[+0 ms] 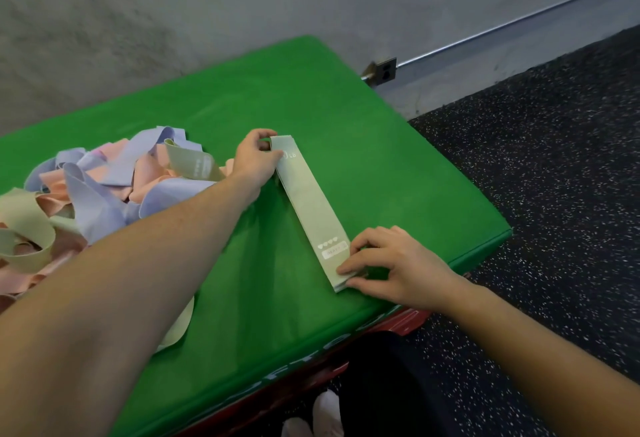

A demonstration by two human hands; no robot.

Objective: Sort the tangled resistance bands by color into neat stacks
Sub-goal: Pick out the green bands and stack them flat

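Left hand: your left hand (254, 159) is reaching across the middle of the frame and pinching the far end of the green stack (311, 209) between curled fingers and thumb.
Right hand: your right hand (391, 266) is sitting at lower right of centre, its bent fingertips pressing down on the near end of the same stack and its thumb lying along the end edge.
Green stack: pale green bands are lying flat, one on another, in a long strip running from upper centre down toward lower right; white print is showing near both ends.
Tangled pile: lilac, pink and pale green bands (104, 187) are lying looped together at the left of the frame, partly behind your left forearm, apart from the strip.
Counter: the green counter (311, 100) is carrying both the pile and the strip, with the strip lying near its right edge.
Surroundings: speckled black flooring (554, 159) is filling the right side; a grey wall (207, 3) is running along the top.
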